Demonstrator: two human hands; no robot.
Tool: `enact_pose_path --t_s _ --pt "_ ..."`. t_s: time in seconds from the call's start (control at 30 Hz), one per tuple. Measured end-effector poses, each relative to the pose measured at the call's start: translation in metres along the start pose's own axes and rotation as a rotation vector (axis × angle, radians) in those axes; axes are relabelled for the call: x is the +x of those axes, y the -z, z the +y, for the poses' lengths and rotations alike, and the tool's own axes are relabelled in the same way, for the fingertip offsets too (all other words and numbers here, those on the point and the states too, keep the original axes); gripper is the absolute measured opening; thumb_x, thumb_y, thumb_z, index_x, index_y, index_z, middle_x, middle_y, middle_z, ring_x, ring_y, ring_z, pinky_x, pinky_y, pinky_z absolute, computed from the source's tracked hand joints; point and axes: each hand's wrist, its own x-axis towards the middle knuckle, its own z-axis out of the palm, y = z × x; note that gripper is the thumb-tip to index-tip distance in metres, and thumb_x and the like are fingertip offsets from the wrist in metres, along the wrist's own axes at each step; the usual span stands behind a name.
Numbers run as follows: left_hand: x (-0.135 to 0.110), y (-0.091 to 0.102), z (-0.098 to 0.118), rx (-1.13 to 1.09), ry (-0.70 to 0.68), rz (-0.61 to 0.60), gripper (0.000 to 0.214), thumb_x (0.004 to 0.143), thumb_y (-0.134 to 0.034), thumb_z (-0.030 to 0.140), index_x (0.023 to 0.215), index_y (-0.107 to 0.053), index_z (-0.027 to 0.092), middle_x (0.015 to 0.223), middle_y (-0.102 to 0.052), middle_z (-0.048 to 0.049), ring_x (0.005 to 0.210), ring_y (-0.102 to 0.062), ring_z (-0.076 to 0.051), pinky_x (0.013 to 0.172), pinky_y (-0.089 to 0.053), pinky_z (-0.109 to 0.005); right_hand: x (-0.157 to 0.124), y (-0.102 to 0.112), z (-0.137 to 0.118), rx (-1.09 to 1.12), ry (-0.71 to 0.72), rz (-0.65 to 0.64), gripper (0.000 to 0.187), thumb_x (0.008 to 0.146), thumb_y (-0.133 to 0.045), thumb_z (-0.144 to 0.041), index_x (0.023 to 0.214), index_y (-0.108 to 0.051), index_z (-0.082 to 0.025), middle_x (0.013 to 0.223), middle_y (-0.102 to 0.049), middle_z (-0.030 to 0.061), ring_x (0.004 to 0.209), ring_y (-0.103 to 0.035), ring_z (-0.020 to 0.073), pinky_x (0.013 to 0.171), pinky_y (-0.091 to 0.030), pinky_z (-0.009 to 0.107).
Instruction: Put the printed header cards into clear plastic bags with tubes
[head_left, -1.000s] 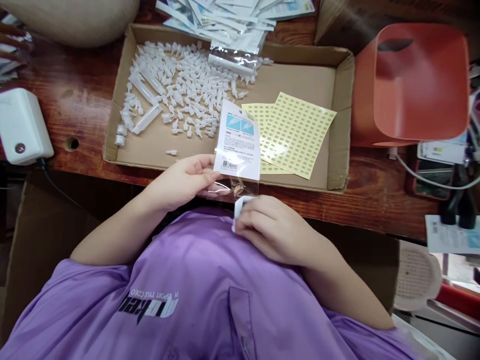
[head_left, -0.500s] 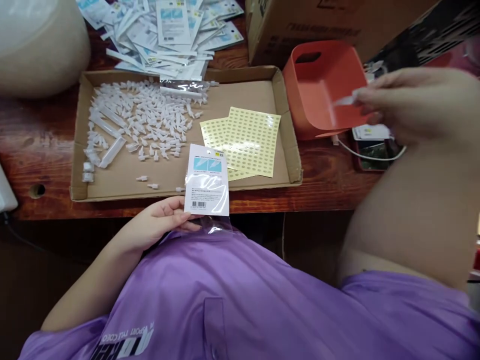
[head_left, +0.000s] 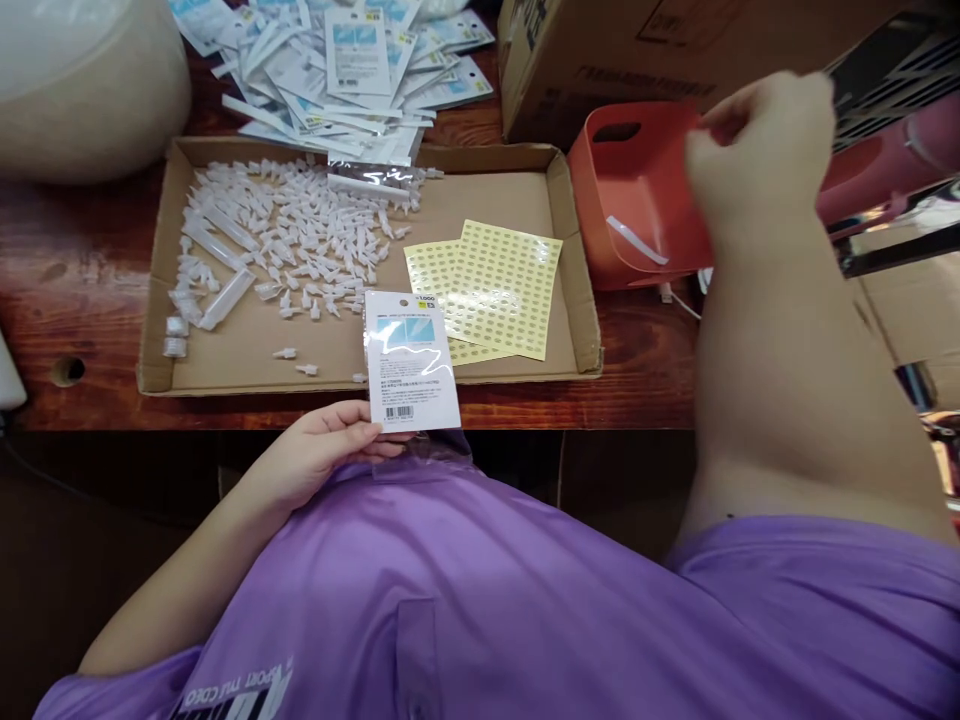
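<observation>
My left hand (head_left: 322, 452) is closed on the lower edge of a clear plastic packet (head_left: 411, 358) with a white and blue printed card, held upright in front of my purple shirt at the table's near edge. My right hand (head_left: 757, 150) is raised over the orange plastic bin (head_left: 637, 190) at the right. It is blurred and seen from the back, with its fingers bunched, so I cannot make out anything in them. A thin white strip (head_left: 636, 240) shows inside the bin below that hand.
A shallow cardboard tray (head_left: 225, 365) on the wooden table holds several small clear plastic caps (head_left: 300, 235) and two yellow sticker sheets (head_left: 495, 285). A pile of finished packets (head_left: 352, 70) lies behind it. A cardboard box (head_left: 600, 50) stands behind the bin.
My right hand left my chest, swung out to the right with a white strip and rose over the orange bin; the strip now shows inside the bin. The left hand keeps the packet.
</observation>
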Motion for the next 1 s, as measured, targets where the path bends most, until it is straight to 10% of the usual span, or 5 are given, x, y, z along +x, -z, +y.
enact_pose_path --t_s 0.3,0.57,0.73,1.0 --pt "0.007 0.002 -0.009 -0.124 -0.001 -0.133 0.02 0.075 -0.072 0.027 0.089 -0.069 0.012 0.087 -0.074 -0.0074 0.078 -0.068 -0.013 0.078 -0.051 -0.024 -0.193 -0.011 -0.117 0.397 1.325 -0.271 0.011 0.085 -0.062 -0.024 0.095 -0.066 -0.024 0.101 -0.071 0.0014 0.097 -0.062 0.0137 0.085 -0.05 0.031" --pt "0.008 0.002 -0.012 -0.179 0.004 -0.154 0.014 0.077 -0.07 0.023 0.085 -0.063 0.014 0.082 -0.071 -0.0036 0.07 -0.067 -0.011 0.069 -0.052 -0.023 -0.22 0.005 -0.128 0.298 1.13 -0.377 0.026 0.085 -0.063 -0.027 0.104 -0.056 -0.043 0.1 -0.069 -0.011 0.092 -0.061 0.0092 0.083 -0.043 0.027" --pt "0.011 -0.006 -0.01 -0.29 0.026 -0.186 0.002 0.083 -0.061 0.015 0.082 -0.061 0.013 0.08 -0.07 -0.0031 0.068 -0.067 -0.009 0.067 -0.054 -0.022 -0.235 -0.001 -0.131 0.153 1.15 -0.059 0.018 0.081 -0.068 -0.023 0.095 -0.061 -0.032 0.095 -0.069 -0.0054 0.099 -0.054 0.0112 0.08 -0.04 0.026" --pt "0.009 -0.007 -0.007 -0.262 0.089 -0.121 0.003 0.083 -0.06 0.013 0.087 -0.06 0.013 0.088 -0.072 -0.0067 0.074 -0.071 -0.014 0.062 -0.056 -0.021 -0.237 -0.01 -0.057 0.154 1.022 0.097 0.035 0.07 -0.078 -0.023 0.096 -0.06 -0.039 0.1 -0.064 -0.0033 0.091 -0.055 0.0178 0.071 -0.042 0.031"
